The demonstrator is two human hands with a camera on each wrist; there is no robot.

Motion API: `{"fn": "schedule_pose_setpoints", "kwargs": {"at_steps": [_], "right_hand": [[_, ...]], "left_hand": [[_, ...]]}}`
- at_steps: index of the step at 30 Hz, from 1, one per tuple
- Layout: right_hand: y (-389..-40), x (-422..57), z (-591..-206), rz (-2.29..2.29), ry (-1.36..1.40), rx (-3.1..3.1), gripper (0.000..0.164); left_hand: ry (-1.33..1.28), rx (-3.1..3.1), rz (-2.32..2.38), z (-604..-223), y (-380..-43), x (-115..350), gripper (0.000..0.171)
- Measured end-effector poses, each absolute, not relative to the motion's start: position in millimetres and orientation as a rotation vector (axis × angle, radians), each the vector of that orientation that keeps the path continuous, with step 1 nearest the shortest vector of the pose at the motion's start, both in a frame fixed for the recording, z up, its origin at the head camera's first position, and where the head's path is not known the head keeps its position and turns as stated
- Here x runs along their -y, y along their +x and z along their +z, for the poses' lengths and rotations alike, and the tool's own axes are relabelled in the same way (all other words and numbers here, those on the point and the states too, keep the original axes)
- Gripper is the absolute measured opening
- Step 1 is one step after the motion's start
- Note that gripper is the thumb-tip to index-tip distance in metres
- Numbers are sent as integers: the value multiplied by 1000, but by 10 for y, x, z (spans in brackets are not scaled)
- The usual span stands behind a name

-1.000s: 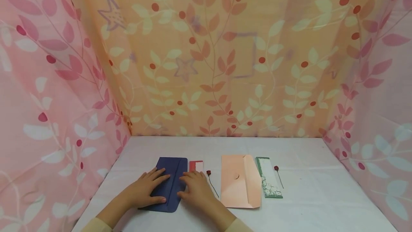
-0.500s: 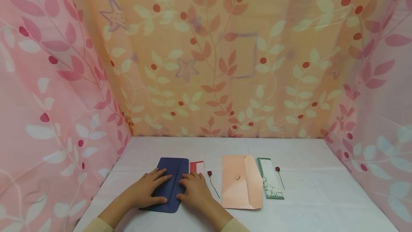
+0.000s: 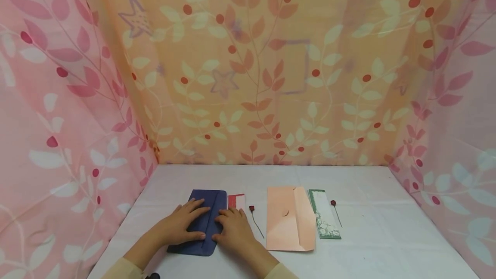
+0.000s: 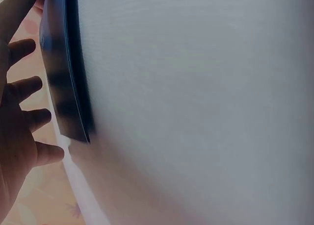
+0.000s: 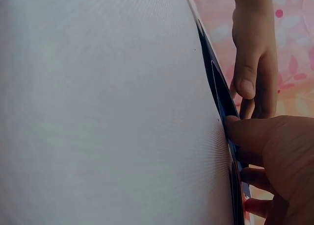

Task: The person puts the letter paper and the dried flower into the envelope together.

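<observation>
A navy blue envelope (image 3: 207,223) lies on the white table with its flap side to the right. My left hand (image 3: 182,225) rests on it with fingers spread and thumb toward the flap; in the left wrist view the fingers (image 4: 34,87) extend over the envelope's edge (image 4: 68,78). My right hand (image 3: 234,227) touches the flap side with thumb and fingertips, without a visible grip round it. In the right wrist view its thumb (image 5: 240,129) sits at the opening of the envelope (image 5: 216,83). Part of a red-bordered card (image 3: 237,200) shows beyond the right hand.
A small dried rose (image 3: 252,212) lies right of the red card. Farther right are a peach envelope (image 3: 284,223) with its flap unfolded, a green floral card (image 3: 325,216) and another rose (image 3: 334,205). Patterned curtains (image 3: 255,76) enclose the white table (image 3: 387,236).
My left hand has shifted slightly to the right across the navy envelope, thumb and fingers nearer the flap. The right hand stays at the flap side, almost unmoved.
</observation>
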State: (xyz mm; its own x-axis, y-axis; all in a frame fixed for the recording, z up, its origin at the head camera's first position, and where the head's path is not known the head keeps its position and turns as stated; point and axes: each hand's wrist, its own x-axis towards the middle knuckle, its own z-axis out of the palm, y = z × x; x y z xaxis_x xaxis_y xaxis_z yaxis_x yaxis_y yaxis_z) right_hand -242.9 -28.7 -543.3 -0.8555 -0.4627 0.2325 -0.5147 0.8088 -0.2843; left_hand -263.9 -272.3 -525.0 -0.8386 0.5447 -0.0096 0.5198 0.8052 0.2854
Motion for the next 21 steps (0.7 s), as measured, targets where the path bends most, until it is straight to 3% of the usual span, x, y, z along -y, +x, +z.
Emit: {"fn": "schedule_pose_setpoints", "kwargs": {"at_steps": [13,21], "right_hand": [[-2413,319,-5444,484,771,2870,48],[-2422,300,-5455,481,763,2867,48]], "left_hand": [[855,-2879,388,-5253,-2683,2632,72],[875,-2873,396,-5252,-2778,2604,73]]}}
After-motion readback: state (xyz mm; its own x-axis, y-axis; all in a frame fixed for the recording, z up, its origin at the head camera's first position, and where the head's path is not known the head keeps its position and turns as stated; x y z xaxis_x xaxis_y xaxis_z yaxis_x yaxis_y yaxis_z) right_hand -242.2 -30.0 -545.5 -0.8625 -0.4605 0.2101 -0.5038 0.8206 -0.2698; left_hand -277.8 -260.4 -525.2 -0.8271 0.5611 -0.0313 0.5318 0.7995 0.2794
